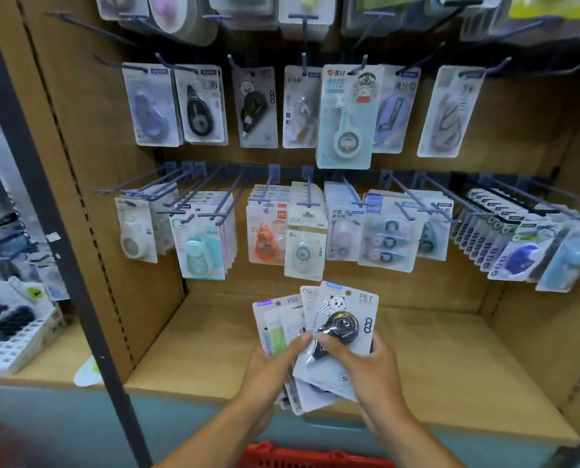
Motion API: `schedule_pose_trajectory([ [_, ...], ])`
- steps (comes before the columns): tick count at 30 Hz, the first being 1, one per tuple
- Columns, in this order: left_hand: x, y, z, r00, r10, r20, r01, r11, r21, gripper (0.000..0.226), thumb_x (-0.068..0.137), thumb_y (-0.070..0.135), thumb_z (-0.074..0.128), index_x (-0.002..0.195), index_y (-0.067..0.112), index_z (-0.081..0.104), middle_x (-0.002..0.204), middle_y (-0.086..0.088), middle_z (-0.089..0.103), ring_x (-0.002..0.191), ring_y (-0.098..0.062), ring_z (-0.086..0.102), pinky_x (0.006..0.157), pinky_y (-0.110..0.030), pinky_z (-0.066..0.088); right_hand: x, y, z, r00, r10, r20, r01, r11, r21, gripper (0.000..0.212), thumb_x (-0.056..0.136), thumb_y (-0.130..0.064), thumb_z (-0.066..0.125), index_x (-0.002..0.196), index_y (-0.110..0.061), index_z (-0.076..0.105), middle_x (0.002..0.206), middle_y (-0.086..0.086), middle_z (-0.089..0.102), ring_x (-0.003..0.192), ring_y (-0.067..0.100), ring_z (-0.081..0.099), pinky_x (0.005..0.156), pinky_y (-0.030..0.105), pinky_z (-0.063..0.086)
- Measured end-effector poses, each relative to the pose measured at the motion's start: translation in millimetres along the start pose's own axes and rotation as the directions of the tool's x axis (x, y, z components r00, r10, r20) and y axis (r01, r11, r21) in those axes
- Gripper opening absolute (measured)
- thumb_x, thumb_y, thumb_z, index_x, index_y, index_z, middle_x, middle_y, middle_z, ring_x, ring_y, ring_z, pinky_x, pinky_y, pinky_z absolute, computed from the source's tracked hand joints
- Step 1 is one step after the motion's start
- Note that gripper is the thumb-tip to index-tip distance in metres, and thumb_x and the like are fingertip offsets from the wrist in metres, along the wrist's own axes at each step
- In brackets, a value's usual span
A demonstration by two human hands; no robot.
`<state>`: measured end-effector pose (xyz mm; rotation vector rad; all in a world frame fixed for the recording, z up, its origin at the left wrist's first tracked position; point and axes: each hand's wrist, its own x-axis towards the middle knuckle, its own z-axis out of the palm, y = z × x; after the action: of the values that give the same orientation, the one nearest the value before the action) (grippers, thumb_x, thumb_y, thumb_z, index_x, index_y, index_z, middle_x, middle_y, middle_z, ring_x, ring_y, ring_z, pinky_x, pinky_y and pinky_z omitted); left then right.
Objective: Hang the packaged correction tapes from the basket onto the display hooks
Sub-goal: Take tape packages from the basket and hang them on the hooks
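Observation:
I hold a fanned stack of packaged correction tapes (283, 327) low in front of the shelf. My left hand (271, 369) grips the stack from the left, thumb on top. My right hand (366, 369) pinches the front pack (344, 319), a white card with a cat drawing and a black tape, thumb on its blister. The red basket (302, 457) shows at the bottom edge, under my forearms. Display hooks (271, 187) stick out in two rows above, most carrying hung packs. An upper-left hook (113, 64) is bare.
A wooden shelf floor (450, 359) lies under the hooks, behind my hands. A dark metal upright (62, 231) borders the bay on the left. Beyond it stands a white tray of small items (15, 336). Packs at the lower right (518, 255) hang densely.

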<state>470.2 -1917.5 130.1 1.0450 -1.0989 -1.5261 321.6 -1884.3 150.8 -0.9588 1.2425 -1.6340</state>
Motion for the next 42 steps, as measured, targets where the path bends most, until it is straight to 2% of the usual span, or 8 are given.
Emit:
schedule_pose_trajectory([
  [3, 0.5, 1.1, 5.6, 0.998, 0.017, -0.059, -0.02, 0.998, -0.055, 0.031, 0.086, 0.035, 0.08, 0.11, 0.015, 0.077, 0.094, -0.013, 0.081, 0.065, -0.024, 0.074, 0.046, -0.022, 0.046, 0.0, 4.7, 3.2, 1.0, 0.03, -0.01, -0.03, 0.999, 0.021, 0.03, 0.078, -0.014, 0.084, 0.106, -0.01, 0.073, 0.098, 0.006, 0.078, 0.094, 0.028, 0.075, 0.092, 0.052, 0.057],
  [6, 2.3, 0.3, 7.9, 0.997, -0.002, -0.08, -0.004, 0.997, -0.076, 0.03, 0.091, 0.04, 0.074, 0.115, 0.021, 0.076, 0.1, -0.002, 0.082, 0.088, -0.02, 0.08, 0.07, -0.027, 0.055, -1.9, 5.5, 5.4, 0.997, 0.08, -0.01, -0.078, 0.99, 0.12, 0.029, 0.082, -0.013, 0.079, 0.11, -0.007, 0.072, 0.102, 0.011, 0.077, 0.098, 0.034, 0.073, 0.091, 0.051, 0.057],
  [11, -0.2, 1.0, 13.7, 0.986, -0.018, -0.168, -0.003, 0.992, -0.125, 0.023, 0.096, 0.04, 0.07, 0.11, 0.024, 0.075, 0.095, 0.001, 0.082, 0.074, -0.012, 0.077, 0.046, -0.016, 0.047, -5.9, 6.6, 10.2, 0.991, 0.116, -0.066, -0.103, 0.98, 0.171, 0.028, 0.082, -0.02, 0.08, 0.107, -0.011, 0.074, 0.099, 0.008, 0.078, 0.096, 0.03, 0.074, 0.091, 0.051, 0.057],
  [16, 1.1, -3.5, 20.0, 0.986, -0.018, -0.166, -0.019, 0.976, -0.217, 0.027, 0.095, 0.034, 0.073, 0.118, 0.02, 0.074, 0.108, -0.01, 0.08, 0.102, -0.033, 0.077, 0.092, -0.052, 0.059, -15.3, 10.5, 20.3, 0.984, 0.105, -0.142, -0.074, 0.975, 0.212, 0.027, 0.08, -0.02, 0.083, 0.104, -0.012, 0.074, 0.096, 0.005, 0.079, 0.091, 0.024, 0.075, 0.085, 0.042, 0.059],
  [22, -3.1, -17.1, 28.4, 0.995, -0.003, -0.102, -0.014, 0.985, -0.172, 0.072, 0.07, 0.036, 0.088, 0.133, 0.02, 0.059, 0.124, -0.009, 0.075, 0.112, -0.03, 0.074, 0.099, -0.057, 0.057, -11.6, 13.0, 21.0, 0.949, 0.107, -0.298, -0.03, 0.967, 0.251, 0.025, 0.081, -0.025, 0.082, 0.103, -0.015, 0.075, 0.097, 0.001, 0.078, 0.096, 0.024, 0.074, 0.088, 0.044, 0.058],
  [28, 1.0, -11.2, 25.1, 0.996, 0.084, 0.015, -0.081, 0.983, -0.167, 0.074, 0.071, 0.026, 0.089, 0.137, 0.019, 0.056, 0.127, -0.008, 0.075, 0.118, -0.03, 0.072, 0.104, -0.054, 0.055, -8.4, 8.0, 20.1, 0.963, 0.141, -0.231, -0.066, 0.95, 0.306, 0.028, 0.083, -0.028, 0.079, 0.107, -0.013, 0.075, 0.102, 0.008, 0.078, 0.094, 0.027, 0.074, 0.088, 0.05, 0.058],
  [34, -3.3, -4.8, 22.6, 0.995, 0.09, -0.049, -0.097, 0.984, -0.149, 0.088, 0.058, 0.038, 0.093, 0.136, 0.025, 0.053, 0.122, 0.002, 0.077, 0.112, -0.021, 0.075, 0.091, -0.046, 0.06, -1.4, 3.3, 16.8, 0.967, 0.211, -0.144, -0.14, 0.91, 0.39, 0.038, 0.078, -0.032, 0.08, 0.106, -0.008, 0.075, 0.106, 0.019, 0.075, 0.091, 0.035, 0.071, 0.087, 0.057, 0.056],
  [42, 0.5, 10.3, 9.9, 0.98, 0.069, -0.187, -0.111, 0.969, -0.223, 0.052, 0.086, 0.019, 0.083, 0.133, 0.023, 0.061, 0.119, -0.003, 0.078, 0.109, -0.028, 0.075, 0.1, -0.059, 0.056, 0.1, -11.8, 13.3, 0.996, 0.065, -0.066, -0.043, 0.957, 0.287, 0.039, 0.081, -0.014, 0.078, 0.117, -0.006, 0.066, 0.108, 0.014, 0.075, 0.094, 0.029, 0.073, 0.085, 0.046, 0.057],
])
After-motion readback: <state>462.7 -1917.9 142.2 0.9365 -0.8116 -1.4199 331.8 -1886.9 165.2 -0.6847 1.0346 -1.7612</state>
